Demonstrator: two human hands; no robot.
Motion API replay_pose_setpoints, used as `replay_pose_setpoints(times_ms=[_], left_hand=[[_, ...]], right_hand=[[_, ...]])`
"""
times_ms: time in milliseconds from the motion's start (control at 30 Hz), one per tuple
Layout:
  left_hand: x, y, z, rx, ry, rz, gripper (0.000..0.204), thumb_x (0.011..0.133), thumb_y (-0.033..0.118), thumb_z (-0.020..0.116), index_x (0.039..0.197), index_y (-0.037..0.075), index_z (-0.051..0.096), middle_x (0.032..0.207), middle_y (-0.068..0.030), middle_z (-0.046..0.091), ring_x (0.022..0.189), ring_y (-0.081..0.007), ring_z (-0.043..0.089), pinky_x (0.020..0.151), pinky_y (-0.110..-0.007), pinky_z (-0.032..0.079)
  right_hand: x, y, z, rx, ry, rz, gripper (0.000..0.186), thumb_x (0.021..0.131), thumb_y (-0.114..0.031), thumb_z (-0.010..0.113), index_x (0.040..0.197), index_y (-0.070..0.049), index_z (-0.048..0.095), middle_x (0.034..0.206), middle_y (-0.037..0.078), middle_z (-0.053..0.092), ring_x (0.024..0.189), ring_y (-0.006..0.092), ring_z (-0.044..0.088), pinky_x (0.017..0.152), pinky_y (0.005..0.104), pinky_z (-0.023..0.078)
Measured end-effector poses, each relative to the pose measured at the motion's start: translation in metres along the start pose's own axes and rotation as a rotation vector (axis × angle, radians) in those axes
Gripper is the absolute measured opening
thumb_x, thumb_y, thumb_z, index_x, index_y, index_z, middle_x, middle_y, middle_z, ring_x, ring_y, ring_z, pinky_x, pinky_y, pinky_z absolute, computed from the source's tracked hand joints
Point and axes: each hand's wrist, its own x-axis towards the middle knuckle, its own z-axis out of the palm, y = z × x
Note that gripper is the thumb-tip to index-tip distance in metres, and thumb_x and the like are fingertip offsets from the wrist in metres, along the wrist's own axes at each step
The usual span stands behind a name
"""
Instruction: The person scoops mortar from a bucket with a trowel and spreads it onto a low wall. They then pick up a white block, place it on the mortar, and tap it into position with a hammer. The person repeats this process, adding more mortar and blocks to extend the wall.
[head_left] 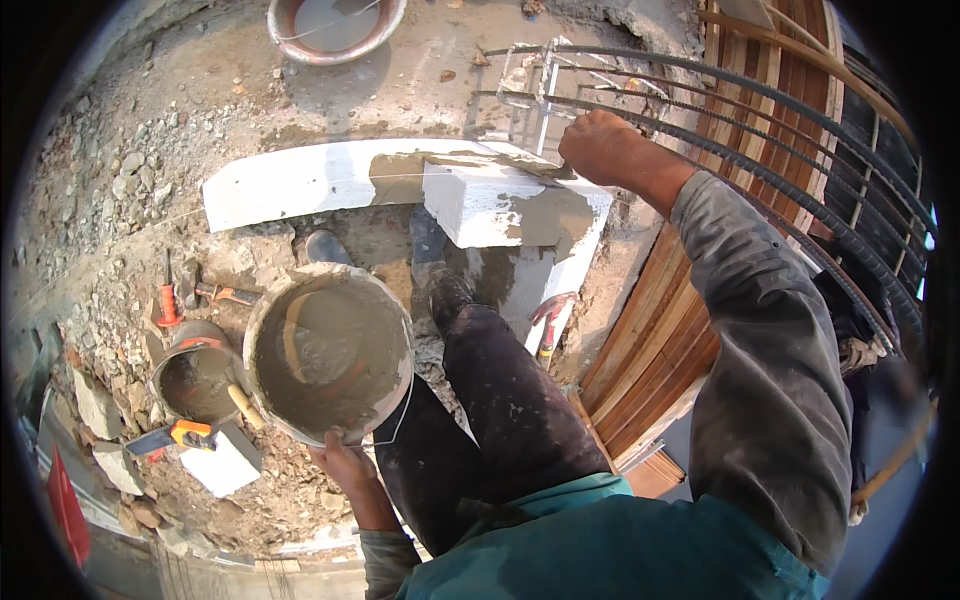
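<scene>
My left hand (347,467) grips the near rim of a round bucket (398,290) of wet grey mortar (330,350), held in front of my left leg. My right hand (603,150) is closed in a fist above the right end of a row of white blocks (290,185). It seems to hold a trowel (540,166), whose mortar-coated blade lies along the block top; its handle is hidden in my fist. A nearer white block (470,205) carries smeared mortar on its right part. A taut string crosses the row.
Bent rebar (740,85) and stacked timber boards (650,330) flank my right arm. At left are a small mortar bucket (200,385), an orange-handled saw (190,434), a hammer (228,294) and rubble (130,180). A red-handled tool (548,335) leans by my right knee. A basin (335,25) stands beyond.
</scene>
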Motion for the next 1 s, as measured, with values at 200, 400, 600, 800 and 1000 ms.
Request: replay_pose_setpoints(times_ms=[200,400,600,800,1000], left_hand=[[-0.004,0.006,0.009,0.019,0.026,0.021,0.034,0.076,-0.002,0.046,0.109,-0.006,0.05,0.094,-0.0147,0.056,0.079,-0.0269,0.063,0.059,-0.04,0.06],[-0.012,0.022,0.009,0.066,-0.095,-0.024,0.04,0.076,-0.002,0.047,0.115,-0.006,0.05,0.101,-0.0144,0.056,0.087,-0.0258,0.062,0.073,-0.039,0.059],[-0.005,0.009,-0.008,0.04,0.081,0.03,0.037,0.075,-0.002,0.049,0.113,-0.004,0.054,0.105,-0.0127,0.059,0.086,-0.023,0.063,0.072,-0.038,0.059],[-0.001,0.015,-0.012,0.038,0.011,0.013,0.043,0.074,-0.001,0.049,0.117,-0.006,0.051,0.105,-0.0153,0.058,0.088,-0.026,0.064,0.071,-0.04,0.06],[-0.028,0.041,-0.015,-0.041,0.026,0.024,0.038,0.076,-0.006,0.047,0.113,-0.008,0.051,0.104,-0.0155,0.059,0.086,-0.0251,0.064,0.073,-0.038,0.059]], right_hand=[[0.005,-0.001,-0.021,0.111,0.097,-0.121,0.019,0.087,-0.007,0.056,0.099,0.0,0.069,0.098,0.017,0.07,0.096,0.0313,0.068,0.084,0.0439,0.053],[0.022,-0.017,0.006,0.178,0.161,0.016,0.02,0.087,-0.007,0.056,0.101,-0.004,0.069,0.097,0.017,0.07,0.095,0.0324,0.068,0.084,0.0437,0.052],[0.122,-0.025,0.023,0.144,0.116,-0.012,0.016,0.081,-0.005,0.061,0.091,-0.005,0.073,0.096,0.013,0.071,0.097,0.0289,0.068,0.082,0.0399,0.054],[0.097,-0.039,-0.062,0.338,0.336,-0.171,0.023,0.082,-0.009,0.061,0.103,-0.001,0.065,0.096,0.017,0.07,0.094,0.035,0.067,0.083,0.0445,0.053],[-0.025,-0.056,-0.046,0.673,0.793,0.048,0.04,0.087,-0.023,0.063,0.121,-0.003,0.054,0.091,0.023,0.066,0.088,0.0396,0.066,0.077,0.0466,0.051]])
